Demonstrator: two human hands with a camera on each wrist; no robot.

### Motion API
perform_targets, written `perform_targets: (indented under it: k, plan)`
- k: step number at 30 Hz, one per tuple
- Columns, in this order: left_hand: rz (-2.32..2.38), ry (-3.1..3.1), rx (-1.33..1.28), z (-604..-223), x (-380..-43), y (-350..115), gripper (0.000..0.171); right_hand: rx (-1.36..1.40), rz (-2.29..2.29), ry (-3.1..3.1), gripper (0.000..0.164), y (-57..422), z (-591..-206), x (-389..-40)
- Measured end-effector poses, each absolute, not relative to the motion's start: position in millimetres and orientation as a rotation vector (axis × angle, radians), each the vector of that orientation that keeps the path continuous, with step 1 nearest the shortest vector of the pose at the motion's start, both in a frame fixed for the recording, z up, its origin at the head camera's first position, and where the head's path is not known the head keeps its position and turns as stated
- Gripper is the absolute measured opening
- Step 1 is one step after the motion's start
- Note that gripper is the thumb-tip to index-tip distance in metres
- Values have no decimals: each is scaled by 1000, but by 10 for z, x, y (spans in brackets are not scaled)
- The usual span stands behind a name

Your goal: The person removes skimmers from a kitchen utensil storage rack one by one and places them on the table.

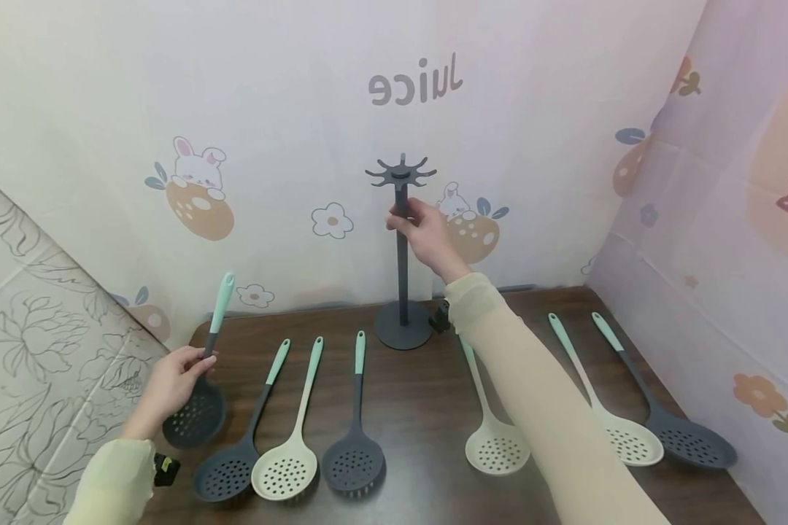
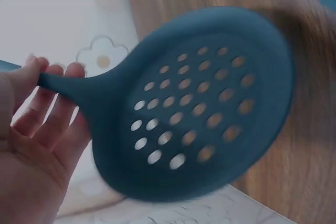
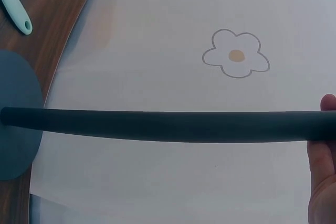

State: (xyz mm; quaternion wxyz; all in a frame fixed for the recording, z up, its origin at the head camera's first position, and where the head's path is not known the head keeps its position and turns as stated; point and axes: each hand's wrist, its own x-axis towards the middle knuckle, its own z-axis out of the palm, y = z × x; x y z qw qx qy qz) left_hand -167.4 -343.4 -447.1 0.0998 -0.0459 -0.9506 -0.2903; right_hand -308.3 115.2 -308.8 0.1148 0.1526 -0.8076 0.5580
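Observation:
My left hand (image 1: 174, 379) pinches a dark grey skimmer (image 1: 197, 419) by its neck, below the mint handle. The handle points up and the bowl hangs over the table's left side. In the left wrist view the perforated bowl of this skimmer (image 2: 118, 85) is seen close up, the thumb and fingers of the left hand (image 2: 37, 156) about its neck. High on the post of a dark grey utensil stand (image 1: 403, 284), just below its ring of hooks, my right hand (image 1: 433, 237) grips. The post (image 3: 173, 126) runs down to a round base (image 3: 18, 150) in the right wrist view.
Left of the stand lie a dark skimmer (image 1: 226, 470), a cream skimmer (image 1: 284, 470) and another dark skimmer (image 1: 352, 463). Rightward lie two cream skimmers, one (image 1: 497, 446) partly behind my sleeve, and a dark skimmer (image 1: 692, 441). Printed cloth (image 1: 289, 73) hangs behind the wooden table (image 1: 427, 408).

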Motion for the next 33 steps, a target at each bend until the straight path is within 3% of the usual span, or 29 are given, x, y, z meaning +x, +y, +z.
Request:
perform_targets:
  k: [5,21,33]
  plan:
    - [-813,-2896,-149,-4507,-1640,-3602,25,440,1634,-2368,16,1152,-3089,-3083]
    - [-923,-3113,-73,-4611,-1588,-3878,25,461,1651,-2355,25,1155,-3098,-3092]
    - [-941,-3225,-39,-4749,-1637,-3943,14,460,1648,-2340,21,1147,-3109,-3107]
